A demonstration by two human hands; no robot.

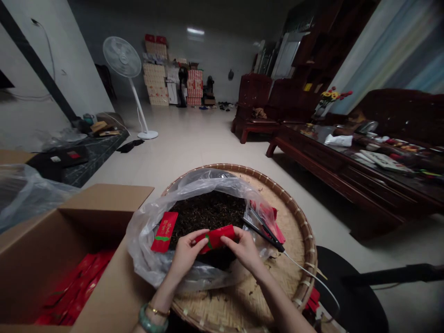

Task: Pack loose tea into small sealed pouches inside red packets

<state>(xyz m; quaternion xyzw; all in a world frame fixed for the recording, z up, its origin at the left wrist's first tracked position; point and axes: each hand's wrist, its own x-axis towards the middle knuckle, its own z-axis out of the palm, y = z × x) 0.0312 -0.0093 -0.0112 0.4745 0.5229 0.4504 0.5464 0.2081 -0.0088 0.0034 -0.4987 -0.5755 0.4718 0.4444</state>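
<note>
Between my two hands is a small red packet (pixel 219 237) with a green mark, held sideways over a clear plastic bag (pixel 145 259) of dark loose tea leaves (pixel 208 212). My left hand (pixel 187 249) pinches its left end, and my right hand (pixel 244 247) pinches the right end. Another red packet (pixel 165 231) with gold print lies on the left side of the tea. To the right, a black hand-held sealer (pixel 265 230), its two arms apart and a white cord attached, rests across the bag's rim. More red packets (pixel 277 231) lie partly hidden behind it.
The bag sits on a round woven bamboo tray (pixel 298 208). An open cardboard box (pixel 104 198) holding several red packets (pixel 79 286) stands at the left. A black round base (pixel 350 296) is at the right. Farther off are a white fan (pixel 133 88) and a dark wooden table (pixel 322 162).
</note>
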